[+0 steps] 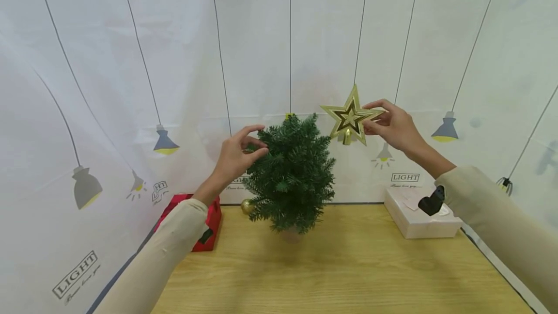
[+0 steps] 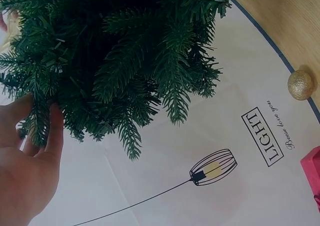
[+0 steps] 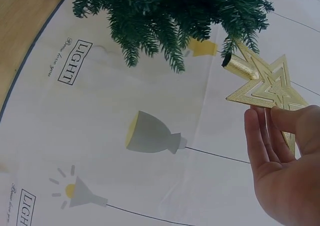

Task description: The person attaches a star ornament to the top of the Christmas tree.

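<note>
Plainly, the gold star (image 1: pixel 350 116) is up at about two o'clock from the middle of the tree (image 1: pixel 292 173), just beside its upper branches; the right hand (image 1: pixel 394 127) pinches it by its three-o'clock point, thumb to the near face and fingers behind. It looks light and stiff, likely moulded plastic, with a glittered finish that should give some grip; the slim points could bend or snap if squeezed hard, so a gentle hold low on one point, near the body, seems best; the short tube (image 3: pixel 242 68) at six o'clock is better left uncovered.

The left hand (image 1: pixel 237 151) is at ten o'clock on the tree, thumb and fingers curled round a sprig; how firmly they press I cannot tell. The sprigs look springy and easily pushed aside; the outer ones crowd the space between star and treetop, and could snag the tube or a point.

Lower down, a gold ball (image 1: pixel 247 206) sits at eight o'clock, with a red box (image 1: pixel 215 224) farther out the same way; a pale pink box (image 1: pixel 429 214) lies between three and four o'clock on the bench (image 1: pixel 348 275), well apart from the star; a lamp-printed sheet (image 1: pixel 131 13) hangs behind.
</note>
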The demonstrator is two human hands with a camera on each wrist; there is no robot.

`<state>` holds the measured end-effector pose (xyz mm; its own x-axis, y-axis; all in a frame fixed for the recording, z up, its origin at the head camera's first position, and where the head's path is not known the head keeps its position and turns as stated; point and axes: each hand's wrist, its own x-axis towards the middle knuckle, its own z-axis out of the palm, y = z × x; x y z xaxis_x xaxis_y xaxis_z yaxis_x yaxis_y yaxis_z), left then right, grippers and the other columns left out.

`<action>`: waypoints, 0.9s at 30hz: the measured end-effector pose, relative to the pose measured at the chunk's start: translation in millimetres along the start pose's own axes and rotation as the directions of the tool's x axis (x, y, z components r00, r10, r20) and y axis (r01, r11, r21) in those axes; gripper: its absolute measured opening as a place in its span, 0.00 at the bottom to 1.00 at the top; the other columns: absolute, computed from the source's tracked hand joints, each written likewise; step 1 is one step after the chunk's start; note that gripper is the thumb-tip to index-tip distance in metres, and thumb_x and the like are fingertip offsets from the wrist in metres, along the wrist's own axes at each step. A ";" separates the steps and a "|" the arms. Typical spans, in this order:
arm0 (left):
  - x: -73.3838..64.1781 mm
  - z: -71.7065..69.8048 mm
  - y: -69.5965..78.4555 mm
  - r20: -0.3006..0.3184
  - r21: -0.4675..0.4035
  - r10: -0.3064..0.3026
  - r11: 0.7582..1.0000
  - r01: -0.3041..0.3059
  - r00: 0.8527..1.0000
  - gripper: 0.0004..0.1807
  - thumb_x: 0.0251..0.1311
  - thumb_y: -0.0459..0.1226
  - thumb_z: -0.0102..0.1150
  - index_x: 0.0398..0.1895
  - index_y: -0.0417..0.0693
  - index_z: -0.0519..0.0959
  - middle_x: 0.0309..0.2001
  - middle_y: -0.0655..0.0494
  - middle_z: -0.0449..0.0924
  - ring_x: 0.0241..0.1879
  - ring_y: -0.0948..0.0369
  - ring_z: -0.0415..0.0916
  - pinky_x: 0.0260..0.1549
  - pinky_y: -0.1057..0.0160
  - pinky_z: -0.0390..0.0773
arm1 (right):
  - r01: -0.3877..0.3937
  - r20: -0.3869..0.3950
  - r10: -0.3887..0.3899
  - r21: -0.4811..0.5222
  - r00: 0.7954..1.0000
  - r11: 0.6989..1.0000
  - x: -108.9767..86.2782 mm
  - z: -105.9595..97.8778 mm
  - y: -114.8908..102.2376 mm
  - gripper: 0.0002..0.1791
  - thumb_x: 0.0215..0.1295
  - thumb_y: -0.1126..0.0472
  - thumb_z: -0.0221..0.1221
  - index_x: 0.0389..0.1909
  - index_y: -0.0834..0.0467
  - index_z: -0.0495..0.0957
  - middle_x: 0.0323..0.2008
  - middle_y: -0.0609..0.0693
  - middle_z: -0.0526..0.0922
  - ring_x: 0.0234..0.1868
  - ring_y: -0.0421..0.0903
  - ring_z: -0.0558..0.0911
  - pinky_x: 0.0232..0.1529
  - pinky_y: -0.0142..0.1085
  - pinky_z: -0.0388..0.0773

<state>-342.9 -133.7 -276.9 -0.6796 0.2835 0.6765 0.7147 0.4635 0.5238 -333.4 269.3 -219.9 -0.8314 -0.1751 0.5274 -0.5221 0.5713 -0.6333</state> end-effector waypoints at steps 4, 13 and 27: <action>-0.6 0.1 0.5 0.001 -0.004 -0.001 1.000 0.001 1.000 0.31 0.64 0.36 0.73 0.70 0.55 0.76 0.42 0.54 0.90 0.14 0.62 0.55 0.23 0.63 0.62 | 0.002 -0.010 -0.002 0.019 1.000 1.000 6.3 1.9 -7.1 0.22 0.75 0.63 0.62 0.67 0.58 0.74 0.46 0.66 0.88 0.36 0.32 0.87 0.40 0.29 0.85; -0.4 -0.5 1.1 -0.007 -0.007 -0.001 1.000 0.001 1.000 0.31 0.64 0.36 0.73 0.70 0.55 0.76 0.42 0.54 0.90 0.14 0.62 0.58 0.25 0.63 0.63 | 0.032 -0.006 -0.032 0.072 0.999 0.997 20.4 5.7 -26.3 0.23 0.75 0.64 0.62 0.67 0.59 0.73 0.48 0.66 0.87 0.37 0.34 0.87 0.42 0.29 0.85; -0.1 0.8 1.7 -0.005 -0.026 -0.004 1.000 0.004 1.000 0.31 0.65 0.35 0.72 0.70 0.54 0.75 0.42 0.53 0.90 0.17 0.56 0.70 0.41 0.56 0.72 | 0.034 -0.021 -0.033 0.076 0.999 0.996 40.2 14.8 -52.2 0.21 0.75 0.62 0.62 0.66 0.57 0.74 0.50 0.67 0.86 0.37 0.33 0.87 0.43 0.29 0.85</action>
<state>-341.8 -132.3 -276.5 -0.6817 0.2777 0.6769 0.7162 0.4425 0.5397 -342.3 220.5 -174.0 -0.8095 -0.1766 0.5600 -0.5634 0.5020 -0.6561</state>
